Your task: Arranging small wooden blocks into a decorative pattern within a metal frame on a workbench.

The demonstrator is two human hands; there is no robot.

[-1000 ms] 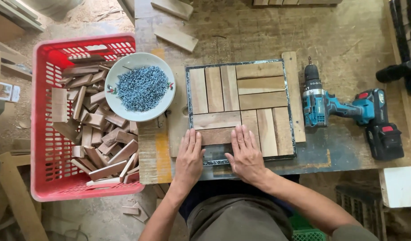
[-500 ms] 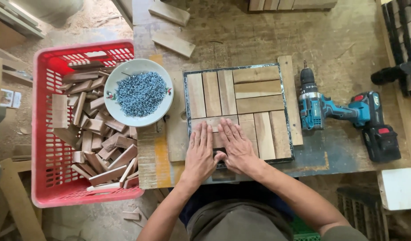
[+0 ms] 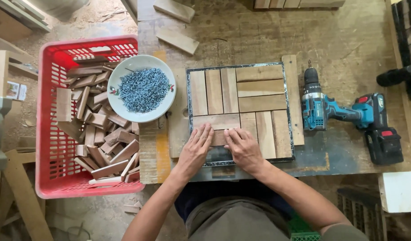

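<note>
A square black frame (image 3: 285, 111) on the workbench holds wooden slats (image 3: 259, 87) laid in a parquet pattern. My left hand (image 3: 196, 146) and my right hand (image 3: 242, 147) lie flat side by side over the frame's near left corner, fingers pressing on a short wooden slat (image 3: 218, 138) between them. Neither hand grips anything. The slat's ends are hidden under my fingers.
A white bowl of small screws (image 3: 142, 88) rests on the rim of a red crate (image 3: 49, 134) full of wood offcuts at the left. A teal cordless drill (image 3: 344, 114) lies right of the frame. Loose wood blocks (image 3: 178, 40) lie at the bench's far side.
Both hands have slid forward and closer together onto the frame's near left corner, now pressing the short slat between them.
</note>
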